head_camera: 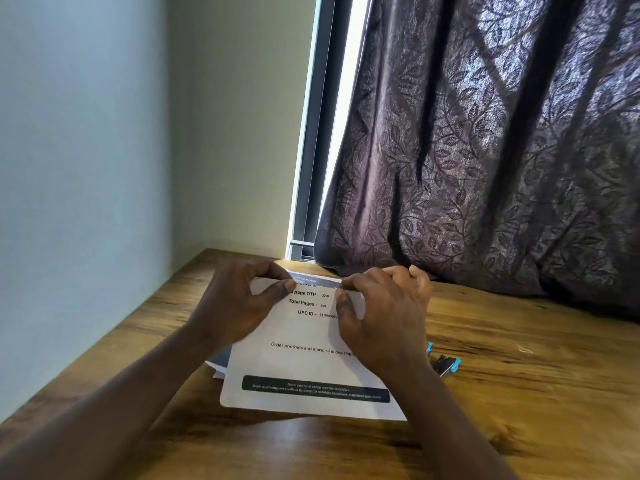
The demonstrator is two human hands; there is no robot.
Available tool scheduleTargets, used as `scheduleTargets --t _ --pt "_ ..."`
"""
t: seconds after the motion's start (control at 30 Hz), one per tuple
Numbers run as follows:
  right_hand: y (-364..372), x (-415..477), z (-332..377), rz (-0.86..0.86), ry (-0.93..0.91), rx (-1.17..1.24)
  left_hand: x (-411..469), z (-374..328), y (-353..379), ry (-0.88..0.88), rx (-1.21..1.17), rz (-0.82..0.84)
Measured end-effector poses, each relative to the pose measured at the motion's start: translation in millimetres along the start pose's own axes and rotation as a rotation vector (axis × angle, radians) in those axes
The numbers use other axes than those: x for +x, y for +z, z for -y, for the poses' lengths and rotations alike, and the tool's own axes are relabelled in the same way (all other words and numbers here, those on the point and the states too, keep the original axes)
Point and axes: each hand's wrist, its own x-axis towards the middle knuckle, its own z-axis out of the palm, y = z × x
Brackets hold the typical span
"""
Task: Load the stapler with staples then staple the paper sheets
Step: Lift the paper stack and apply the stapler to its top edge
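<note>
1. Stapler (446,362) was mostly hidden, tucked just behind the right wrist, only blue tips and a dark metal piece poking out; whether it sat opened or closed couldn't be told.
2. Print on the paper sheets (304,344) was partly blurred, and both thumbs covered the ends of the top lines.
3. Lower sheets peeked out only at the corner under the left wrist; their count was unclear.
4. Left hand (235,299) pinched the sheets' far edge, thumb on top, fingers curled behind.
5. Right hand (384,313) mirrored it just beside, thumb pressed flat on the page, fingers folded over the far edge.
6. Between the two pinches the stack tilted up off the wooden table (519,393), near edge resting down.
7. Beyond the knuckles hung a dark leaf-patterned curtain (485,150).
</note>
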Motion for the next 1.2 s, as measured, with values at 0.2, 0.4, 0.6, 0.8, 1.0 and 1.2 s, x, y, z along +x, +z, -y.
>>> scheduleTargets --t 0.2,0.4,0.6,0.8,1.0,1.2 --pt "16 -3 11 0.072 -0.048 0.264 -6 -4 10 0.026 0.088 0.046" --pt "16 1 -1 0.127 -0.084 0.254 -3 3 -3 0.082 0.191 0.034" --pt "8 7 -29 0.170 0.020 0.342 1 15 -19 0.069 0.210 -0.044" --pt "9 6 -43 0.209 0.068 0.402 1 29 -13 0.002 0.182 -0.019" --pt "14 4 -42 0.222 0.086 0.210 -1 34 -4 -0.080 0.133 0.032" --pt "22 -2 -9 0.247 -0.049 0.177 -4 25 4 -0.106 0.171 0.122"
